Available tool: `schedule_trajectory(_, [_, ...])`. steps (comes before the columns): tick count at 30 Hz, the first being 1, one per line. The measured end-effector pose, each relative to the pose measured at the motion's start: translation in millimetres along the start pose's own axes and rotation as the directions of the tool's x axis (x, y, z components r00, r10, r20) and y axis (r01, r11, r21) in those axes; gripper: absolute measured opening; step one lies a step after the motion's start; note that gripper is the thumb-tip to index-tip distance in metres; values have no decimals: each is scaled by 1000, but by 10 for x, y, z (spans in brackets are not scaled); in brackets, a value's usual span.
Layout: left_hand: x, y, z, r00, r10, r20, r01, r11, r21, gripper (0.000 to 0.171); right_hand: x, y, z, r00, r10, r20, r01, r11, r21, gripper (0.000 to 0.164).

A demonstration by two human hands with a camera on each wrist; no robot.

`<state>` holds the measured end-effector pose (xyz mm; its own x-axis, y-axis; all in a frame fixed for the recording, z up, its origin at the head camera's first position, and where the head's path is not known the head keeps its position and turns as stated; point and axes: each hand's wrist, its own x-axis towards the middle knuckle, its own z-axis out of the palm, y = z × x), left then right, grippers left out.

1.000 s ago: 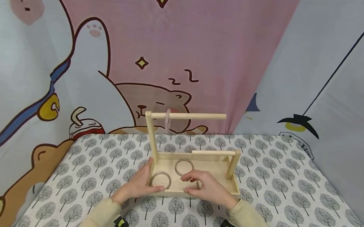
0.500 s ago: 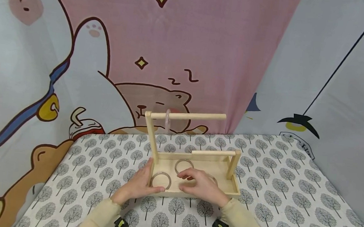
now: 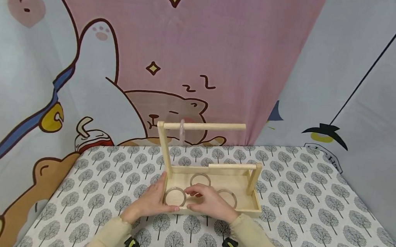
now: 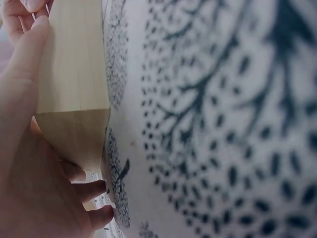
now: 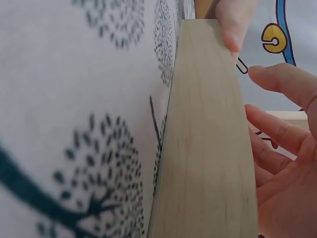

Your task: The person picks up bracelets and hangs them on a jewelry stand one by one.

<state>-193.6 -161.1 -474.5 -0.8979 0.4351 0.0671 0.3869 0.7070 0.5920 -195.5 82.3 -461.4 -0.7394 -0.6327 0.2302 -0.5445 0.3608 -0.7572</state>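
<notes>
Basically pick-up phase, as I read it: right hand (image 3: 209, 204) is over the wooden tray (image 3: 246, 214), lower centre of the head frame, with its fingertips right by the left-hand ring (image 3: 175, 188). That ring lies flat in the tray's near left corner. Right fingers are bent, thumb and index apart, no ring pinched between them; can't tell if the tips touch the rim.

Left hand (image 3: 150, 199) is on the tray's left end, fingers spread along the side, thumb apart and lying along the front edge. Looks like it's there to keep the tray from sliding on the tree-print cloth (image 3: 314, 241).

Other rings: the middle ring (image 3: 191, 180) lies flat farther back, the right-hand ring (image 3: 235, 201) lies flat to the right of the right hand. One hanging ring (image 3: 181, 132) is around the upper bar (image 3: 215, 126), near its left end. Lower bar (image 3: 233, 166) has no ring on it.

Next move calls for closing thumb and index on the rim and a straight lift, left hand staying put; thin ring flat on wood is probably fiddly to get under
</notes>
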Motion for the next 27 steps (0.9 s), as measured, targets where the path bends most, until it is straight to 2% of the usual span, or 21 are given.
schedule_trajectory(10, [0,-19,7,1000,-9,16,8,1000,21,126,138,38,100,999,29,-24,-30,999,-36,45])
schedule_trajectory(14, [2,-18,-4,1000,-13,18,12,1000,19,125,200,38,127,998,55,-3,-55,998,-23,48])
schedule_trajectory(21, [9,-21,-1,1000,-4,11,4,1000,30,126,316,44,194,987,156,31,-155,988,-20,55])
schedule_trajectory(27, [14,-22,-1,1000,14,-4,-14,999,33,127,381,46,219,987,155,43,-151,985,-82,65])
